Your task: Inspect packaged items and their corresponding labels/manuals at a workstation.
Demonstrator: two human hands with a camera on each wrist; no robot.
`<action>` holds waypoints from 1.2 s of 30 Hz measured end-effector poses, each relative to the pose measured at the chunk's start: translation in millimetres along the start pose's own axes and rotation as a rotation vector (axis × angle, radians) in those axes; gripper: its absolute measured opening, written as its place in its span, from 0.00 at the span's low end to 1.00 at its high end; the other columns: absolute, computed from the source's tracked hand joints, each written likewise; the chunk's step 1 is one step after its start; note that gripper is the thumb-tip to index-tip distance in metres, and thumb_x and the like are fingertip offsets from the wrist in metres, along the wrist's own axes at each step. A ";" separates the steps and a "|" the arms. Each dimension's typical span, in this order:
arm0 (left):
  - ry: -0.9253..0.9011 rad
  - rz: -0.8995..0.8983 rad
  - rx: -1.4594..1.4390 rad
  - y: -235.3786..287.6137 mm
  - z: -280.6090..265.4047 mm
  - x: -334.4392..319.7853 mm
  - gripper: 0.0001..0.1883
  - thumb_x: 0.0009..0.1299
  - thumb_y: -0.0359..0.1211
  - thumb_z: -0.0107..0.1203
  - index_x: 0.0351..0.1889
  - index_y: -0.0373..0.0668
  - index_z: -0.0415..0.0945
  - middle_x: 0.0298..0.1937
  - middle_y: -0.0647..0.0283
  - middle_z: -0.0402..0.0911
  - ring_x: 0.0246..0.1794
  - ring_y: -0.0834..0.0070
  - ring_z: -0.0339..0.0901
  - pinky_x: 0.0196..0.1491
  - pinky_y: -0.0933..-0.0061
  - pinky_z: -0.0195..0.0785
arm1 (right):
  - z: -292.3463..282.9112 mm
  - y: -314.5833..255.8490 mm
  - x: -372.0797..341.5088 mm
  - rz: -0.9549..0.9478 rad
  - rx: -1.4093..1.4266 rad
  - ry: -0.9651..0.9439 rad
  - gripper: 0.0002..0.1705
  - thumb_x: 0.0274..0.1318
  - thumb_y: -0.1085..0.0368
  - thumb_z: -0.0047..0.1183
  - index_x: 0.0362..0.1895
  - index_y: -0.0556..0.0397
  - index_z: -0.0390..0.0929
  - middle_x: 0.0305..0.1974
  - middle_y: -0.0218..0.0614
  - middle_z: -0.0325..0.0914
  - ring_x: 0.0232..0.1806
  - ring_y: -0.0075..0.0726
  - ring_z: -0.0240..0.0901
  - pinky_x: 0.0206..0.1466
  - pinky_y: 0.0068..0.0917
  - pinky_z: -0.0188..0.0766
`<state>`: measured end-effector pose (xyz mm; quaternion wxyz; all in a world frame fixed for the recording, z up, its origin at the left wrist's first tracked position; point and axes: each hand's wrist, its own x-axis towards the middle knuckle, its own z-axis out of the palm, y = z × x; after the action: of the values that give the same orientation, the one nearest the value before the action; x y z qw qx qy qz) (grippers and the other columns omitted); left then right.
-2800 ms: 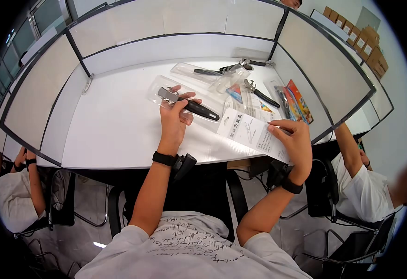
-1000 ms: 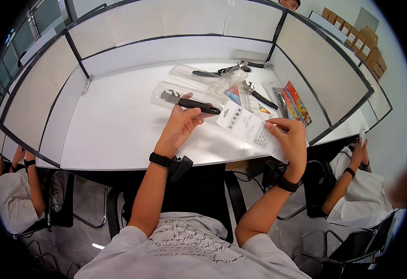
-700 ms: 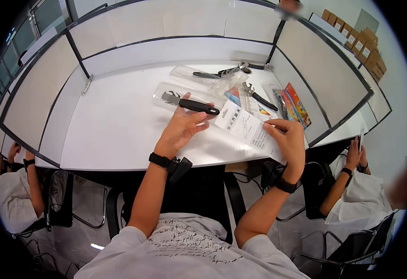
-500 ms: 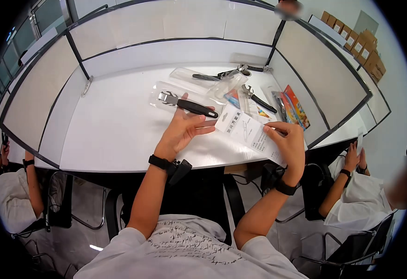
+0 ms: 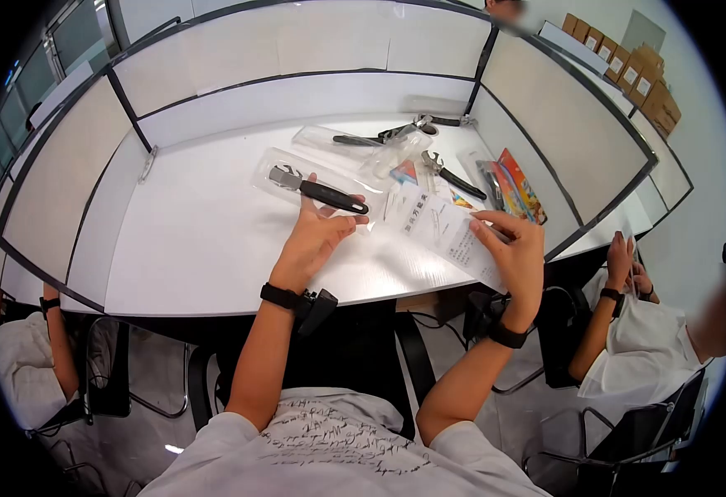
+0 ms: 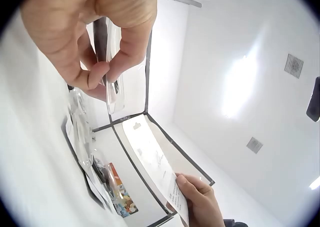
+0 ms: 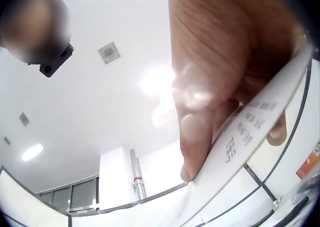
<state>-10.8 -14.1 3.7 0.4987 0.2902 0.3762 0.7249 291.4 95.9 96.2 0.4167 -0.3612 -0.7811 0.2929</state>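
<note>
Grip of the left hand [image 5: 312,242] was narrow, thumb and fingers pinching the clear case [image 5: 273,159], with a black-handled tool [image 5: 331,196] lying along it, metal head toward the worktop's [image 5: 189,248] left side. Grip of the right hand [image 5: 514,253] pinched the printed card [image 5: 436,220] near its lower end, above the front edge. Beyond the card, toward the right edge, lay black-handled pliers [image 5: 460,180], and beside them a colourful packet [image 5: 519,184].
</note>
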 end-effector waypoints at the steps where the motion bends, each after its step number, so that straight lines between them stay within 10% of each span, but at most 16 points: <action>1: 0.005 -0.004 0.006 0.1 0.2 -0.3 0.66 0.71 0.18 0.64 0.89 0.63 0.19 0.69 0.43 0.79 0.58 0.57 0.85 0.57 0.66 0.77 | 1.9 -0.4 1.3 -0.007 0.012 0.001 0.15 0.61 0.63 0.74 0.45 0.63 0.92 0.33 0.43 0.92 0.34 0.24 0.86 0.41 0.23 0.80; 10: 0.037 -0.015 -0.097 -4.4 -3.1 1.7 0.62 0.71 0.15 0.57 0.89 0.66 0.23 0.71 0.45 0.78 0.60 0.59 0.82 0.66 0.56 0.76 | 25.3 1.7 8.2 -0.024 0.055 -0.086 0.14 0.60 0.65 0.75 0.46 0.61 0.92 0.30 0.33 0.88 0.28 0.18 0.74 0.34 0.20 0.69; 23: -0.004 0.013 -0.117 0.2 0.8 1.2 0.64 0.72 0.16 0.57 0.89 0.64 0.18 0.74 0.43 0.75 0.60 0.61 0.83 0.63 0.58 0.78 | 27.6 -4.8 9.4 -0.051 -0.022 -0.151 0.14 0.61 0.66 0.73 0.46 0.63 0.91 0.36 0.49 0.92 0.34 0.35 0.89 0.42 0.29 0.82; 36: 0.010 0.004 -0.135 -0.8 3.2 3.4 0.50 0.74 0.17 0.54 0.89 0.59 0.41 0.66 0.49 0.82 0.66 0.62 0.80 0.69 0.55 0.74 | 33.9 5.0 11.5 0.002 -0.047 -0.203 0.15 0.60 0.64 0.72 0.46 0.64 0.91 0.37 0.53 0.91 0.34 0.43 0.90 0.43 0.31 0.82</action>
<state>-8.9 -10.0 4.9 0.5140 0.2531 0.3281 0.7511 259.2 102.7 81.1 0.3266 -0.3400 -0.8255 0.3102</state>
